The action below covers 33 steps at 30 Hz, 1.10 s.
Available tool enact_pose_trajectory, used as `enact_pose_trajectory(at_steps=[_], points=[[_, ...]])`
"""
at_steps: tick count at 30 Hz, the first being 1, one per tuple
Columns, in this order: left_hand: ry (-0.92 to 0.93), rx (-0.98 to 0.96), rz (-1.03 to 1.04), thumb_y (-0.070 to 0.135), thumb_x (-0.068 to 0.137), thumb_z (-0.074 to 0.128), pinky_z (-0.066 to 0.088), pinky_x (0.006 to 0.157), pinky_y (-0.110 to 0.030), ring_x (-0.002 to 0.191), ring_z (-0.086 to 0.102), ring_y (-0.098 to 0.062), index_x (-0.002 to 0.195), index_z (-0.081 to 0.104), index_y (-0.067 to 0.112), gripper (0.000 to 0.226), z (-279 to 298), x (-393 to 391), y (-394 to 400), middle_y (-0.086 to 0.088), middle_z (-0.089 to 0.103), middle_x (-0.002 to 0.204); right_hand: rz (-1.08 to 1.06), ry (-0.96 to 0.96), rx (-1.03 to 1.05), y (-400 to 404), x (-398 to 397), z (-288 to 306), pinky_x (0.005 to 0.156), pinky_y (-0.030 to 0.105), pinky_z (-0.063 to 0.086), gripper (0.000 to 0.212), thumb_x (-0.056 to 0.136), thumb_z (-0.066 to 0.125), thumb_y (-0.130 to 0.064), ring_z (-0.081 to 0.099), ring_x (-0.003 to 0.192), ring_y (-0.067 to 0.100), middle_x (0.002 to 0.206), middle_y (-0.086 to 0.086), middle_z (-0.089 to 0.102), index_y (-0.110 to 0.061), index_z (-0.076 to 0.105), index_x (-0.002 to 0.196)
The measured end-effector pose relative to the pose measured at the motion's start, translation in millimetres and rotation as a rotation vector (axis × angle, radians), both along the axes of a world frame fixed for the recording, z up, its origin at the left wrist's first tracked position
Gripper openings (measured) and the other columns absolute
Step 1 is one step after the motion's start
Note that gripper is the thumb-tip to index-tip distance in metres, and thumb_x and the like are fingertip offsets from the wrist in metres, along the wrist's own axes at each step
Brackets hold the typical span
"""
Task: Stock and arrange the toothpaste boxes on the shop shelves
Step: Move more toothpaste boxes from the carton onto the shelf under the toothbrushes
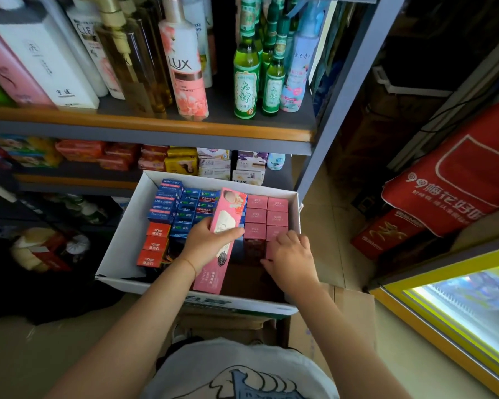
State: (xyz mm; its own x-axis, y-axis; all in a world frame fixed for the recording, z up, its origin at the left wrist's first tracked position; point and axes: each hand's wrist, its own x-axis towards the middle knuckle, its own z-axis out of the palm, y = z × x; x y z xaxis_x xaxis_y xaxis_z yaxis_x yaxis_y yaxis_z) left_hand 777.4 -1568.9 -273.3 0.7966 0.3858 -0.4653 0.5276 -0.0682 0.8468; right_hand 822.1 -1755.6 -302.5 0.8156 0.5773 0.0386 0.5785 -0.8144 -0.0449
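**Toothpaste carton, both hands in**

White carton [121, 246] sat below the shelves [156, 131], open at the top. Inside, toothpaste boxes stood on end in blocks: red boxes [154, 244] at left, blue boxes [185, 208] in the middle, small pink boxes [267, 216] at right.

Left hand [206, 243] gripped a long pink box [224, 240], fingers and thumb curled round its middle. The box lay tilted, its upper end over the blue and pink blocks, its lower end past the carton's near wall.

Right hand [293, 254] was down on the nearest pink boxes, fingers curled onto their tops; a firm grip could not be confirmed. The two hands were apart, the long box between them.

Upper shelf held bottles [185, 67]; the shelf behind the carton held soap packs [182, 164]. Red bags [455, 180] stood at right.
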Motion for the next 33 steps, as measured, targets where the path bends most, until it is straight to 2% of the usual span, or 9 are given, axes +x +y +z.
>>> enact_pose_trajectory(at_steps=[6,9,13,16,18,24,28,31,33], points=[[0.006,-0.006,0.015,0.041,0.08,0.078,0.052,0.071,-0.028,0.092,0.066,-0.015,0.113,0.061,0.026,0.04,1.3,-0.2,-3.0,0.003,0.069,0.101,0.087,-0.083,0.049,1.1,-4.5,-12.0,0.075,0.041,0.05,0.035,0.055,0.087,-0.023,0.058,0.088,0.026,0.088,0.0,0.064,-0.02,0.071,0.086],[-0.014,-0.004,0.031,0.039,0.081,0.078,0.05,0.067,-0.024,0.09,0.066,-0.012,0.111,0.062,0.026,0.037,3.8,-1.5,-4.3,0.004,0.069,0.1,0.132,-0.05,0.086,2.5,-9.9,-18.3,0.074,0.041,0.05,0.054,0.05,0.086,-0.012,0.059,0.089,0.028,0.091,0.0,0.064,-0.023,0.068,0.1],[-0.021,-0.015,0.047,0.039,0.082,0.077,0.05,0.065,-0.023,0.088,0.067,-0.011,0.106,0.063,0.028,0.03,12.7,-6.2,0.3,0.005,0.07,0.097,0.159,0.076,0.151,5.7,-6.5,-14.4,0.081,0.04,0.044,0.049,0.065,0.082,-0.017,0.054,0.099,0.028,0.099,0.0,0.064,-0.024,0.065,0.11],[-0.028,-0.06,0.061,0.039,0.081,0.079,0.058,0.076,-0.034,0.087,0.072,-0.016,0.108,0.066,0.027,0.032,25.8,-15.4,15.3,0.004,0.074,0.097,0.079,0.39,0.448,11.8,10.0,21.1,0.09,0.037,0.043,0.037,0.08,0.077,-0.025,0.051,0.106,0.024,0.106,0.001,0.062,-0.025,0.066,0.115],[-0.062,-0.106,0.08,0.038,0.082,0.078,0.06,0.078,-0.04,0.083,0.074,-0.02,0.108,0.068,0.024,0.032,35.6,-21.2,27.3,0.001,0.076,0.093,0.049,0.574,0.714,22.0,19.6,61.1,0.091,0.037,0.049,0.032,0.083,0.077,-0.024,0.058,0.103,0.019,0.108,-0.002,0.064,-0.028,0.067,0.113],[-0.093,-0.306,0.113,0.035,0.088,0.064,0.053,0.076,-0.039,0.076,0.068,-0.028,0.105,0.067,0.014,0.027,75.1,-46.9,72.8,-0.014,0.071,0.09,-0.075,0.684,1.232,83.2,16.0,149.6,0.075,0.032,0.052,0.014,0.095,0.063,-0.028,0.062,0.085,0.016,0.099,0.009,0.069,-0.024,0.071,0.106],[-0.16,-0.447,0.132,0.031,0.089,0.065,0.055,0.079,-0.039,0.078,0.068,-0.028,0.114,0.066,0.008,0.033,95.1,-92.7,121.0,-0.016,0.071,0.095,-0.225,0.802,1.308,157.7,-16.7,158.8,0.067,0.032,0.047,0.021,0.095,0.061,-0.034,0.06,0.069,0.018,0.074,0.006,0.065,-0.022,0.068,0.08],[-0.222,-0.502,0.158,0.032,0.077,0.069,0.055,0.079,-0.038,0.081,0.07,-0.027,0.116,0.066,0.008,0.046,100.6,-139.0,168.5,-0.017,0.072,0.1,-0.25,0.885,1.279,222.3,-56.7,154.4,0.069,0.037,0.046,0.021,0.094,0.061,-0.034,0.059,0.074,0.025,0.079,0.01,0.063,-0.018,0.067,0.08],[-0.251,-0.509,0.178,0.028,0.083,0.068,0.055,0.08,-0.038,0.08,0.07,-0.029,0.108,0.069,0.008,0.032,101.7,-174.3,208.9,-0.018,0.072,0.099,-0.289,0.931,1.259,267.6,-87.9,152.8,0.072,0.04,0.047,0.022,0.087,0.065,-0.039,0.059,0.077,0.027,0.083,0.014,0.063,-0.018,0.067,0.08]])
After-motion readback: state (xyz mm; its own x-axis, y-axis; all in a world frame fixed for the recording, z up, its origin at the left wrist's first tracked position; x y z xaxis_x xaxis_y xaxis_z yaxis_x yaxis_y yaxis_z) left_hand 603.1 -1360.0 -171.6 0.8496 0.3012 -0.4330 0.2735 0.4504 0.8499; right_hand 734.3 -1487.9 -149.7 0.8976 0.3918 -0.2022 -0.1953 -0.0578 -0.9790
